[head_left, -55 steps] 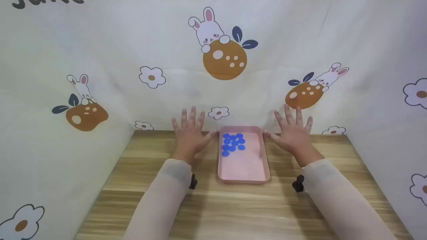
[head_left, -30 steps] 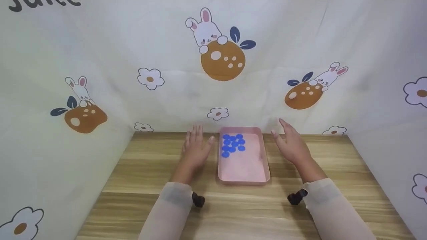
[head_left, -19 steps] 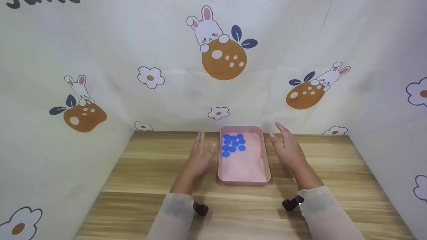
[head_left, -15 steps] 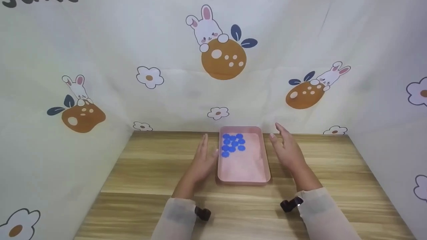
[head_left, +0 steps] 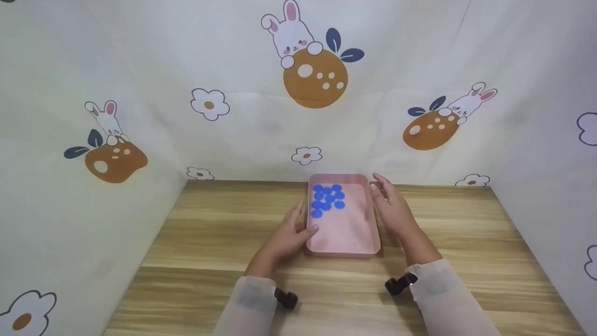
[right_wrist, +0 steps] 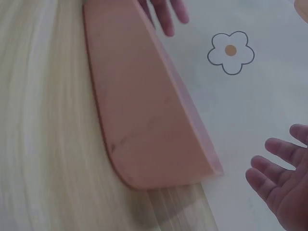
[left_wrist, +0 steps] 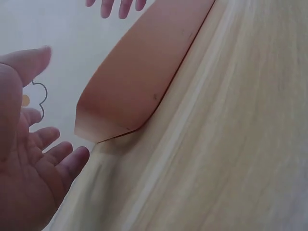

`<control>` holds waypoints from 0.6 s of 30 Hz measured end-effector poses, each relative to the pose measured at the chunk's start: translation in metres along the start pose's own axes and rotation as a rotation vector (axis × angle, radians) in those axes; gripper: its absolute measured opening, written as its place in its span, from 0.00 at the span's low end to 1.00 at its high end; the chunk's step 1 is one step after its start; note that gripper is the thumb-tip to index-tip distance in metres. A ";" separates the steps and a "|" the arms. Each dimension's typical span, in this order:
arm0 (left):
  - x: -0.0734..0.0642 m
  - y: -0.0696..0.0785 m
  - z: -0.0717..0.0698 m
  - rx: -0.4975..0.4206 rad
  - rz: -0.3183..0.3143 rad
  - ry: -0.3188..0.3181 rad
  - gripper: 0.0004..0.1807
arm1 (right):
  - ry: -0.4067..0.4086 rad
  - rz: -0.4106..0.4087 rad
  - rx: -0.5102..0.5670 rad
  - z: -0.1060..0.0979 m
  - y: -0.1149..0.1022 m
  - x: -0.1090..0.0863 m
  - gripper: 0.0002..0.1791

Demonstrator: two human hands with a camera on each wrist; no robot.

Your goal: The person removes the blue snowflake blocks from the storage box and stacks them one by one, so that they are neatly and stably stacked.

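A pink rectangular tray point(head_left: 343, 233) lies on the table between my hands. Several small blue round pieces with scalloped edges point(head_left: 329, 199) are grouped in its far left part. My left hand point(head_left: 285, 239) is at the tray's left side, its thumb overlapping the rim in the head view. My right hand point(head_left: 396, 212) stands beside the far right corner, thumb and fingertips close to the rim. Both wrist views show the tray's outer wall point(left_wrist: 134, 72), with loosely bent, spread fingers around nothing. The right wrist view shows the right hand point(right_wrist: 288, 187) apart from that wall.
The wood-grain table point(head_left: 210, 233) ends at a pale cloth backdrop point(head_left: 252, 135) printed with rabbits, oranges and flowers. This cloth also rises along the left and right sides. Black wrist-camera mounts point(head_left: 286, 298) stick out from both sleeves.
Both hands, earlier spread flat at either side of the tray, have turned palms inward and moved closer to it. The left thumb has reached the rim. The tray and blue pieces keep their places.
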State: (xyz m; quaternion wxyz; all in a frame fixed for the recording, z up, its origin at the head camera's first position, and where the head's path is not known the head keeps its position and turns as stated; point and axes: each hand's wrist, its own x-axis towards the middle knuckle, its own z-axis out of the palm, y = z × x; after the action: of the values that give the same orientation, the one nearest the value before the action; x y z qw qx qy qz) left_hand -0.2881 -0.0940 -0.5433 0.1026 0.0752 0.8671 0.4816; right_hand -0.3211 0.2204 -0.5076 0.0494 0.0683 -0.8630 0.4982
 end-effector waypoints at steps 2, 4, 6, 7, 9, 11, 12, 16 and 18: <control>0.001 -0.002 0.001 0.011 0.031 -0.015 0.53 | -0.011 0.018 0.042 0.002 -0.002 0.003 0.41; 0.002 -0.005 0.002 -0.019 0.084 -0.029 0.51 | -0.017 0.028 0.089 0.004 -0.004 0.006 0.38; 0.003 -0.008 0.002 -0.059 0.136 -0.041 0.51 | -0.022 0.040 0.133 0.007 -0.006 0.010 0.36; 0.004 -0.010 0.002 -0.089 0.158 -0.054 0.51 | -0.022 0.050 0.151 0.008 -0.006 0.011 0.35; 0.004 -0.013 0.002 -0.144 0.186 -0.073 0.51 | -0.023 0.064 0.175 0.011 -0.007 0.013 0.35; 0.004 -0.015 0.001 -0.187 0.191 -0.094 0.51 | -0.025 0.077 0.188 0.013 -0.008 0.015 0.36; 0.004 -0.016 0.001 -0.204 0.185 -0.103 0.51 | -0.027 0.082 0.194 0.014 -0.009 0.016 0.36; 0.005 -0.019 0.002 -0.233 0.154 -0.131 0.50 | -0.045 0.098 0.224 0.018 -0.010 0.019 0.36; 0.006 -0.021 0.003 -0.224 0.145 -0.137 0.49 | -0.048 0.117 0.247 0.020 -0.011 0.022 0.36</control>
State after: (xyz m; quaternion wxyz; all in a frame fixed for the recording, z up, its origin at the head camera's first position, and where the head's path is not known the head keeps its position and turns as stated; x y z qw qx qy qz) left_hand -0.2936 -0.1014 -0.5628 0.1340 0.1584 0.7912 0.5753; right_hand -0.3409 0.1959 -0.5053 -0.0094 0.0354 -0.7986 0.6007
